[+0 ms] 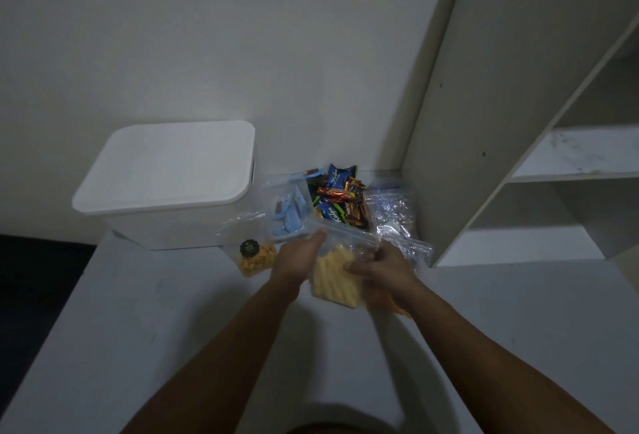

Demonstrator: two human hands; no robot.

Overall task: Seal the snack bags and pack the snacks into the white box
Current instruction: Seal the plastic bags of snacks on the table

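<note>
Both hands — left [300, 257], right [380, 269] — grip the clear bag of yellow sticks [333, 276].

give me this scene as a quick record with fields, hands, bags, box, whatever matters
left hand: grips the top edge of the clear zip bag of pale yellow wafer sticks
right hand: grips the same bag's right side
white plastic box: lid on, left of the snacks
other bags: clear bag of orange snack bits; clear bag of blue wrappers
loose snacks: pile of wrapped chocolate bars
surface: white table
</note>
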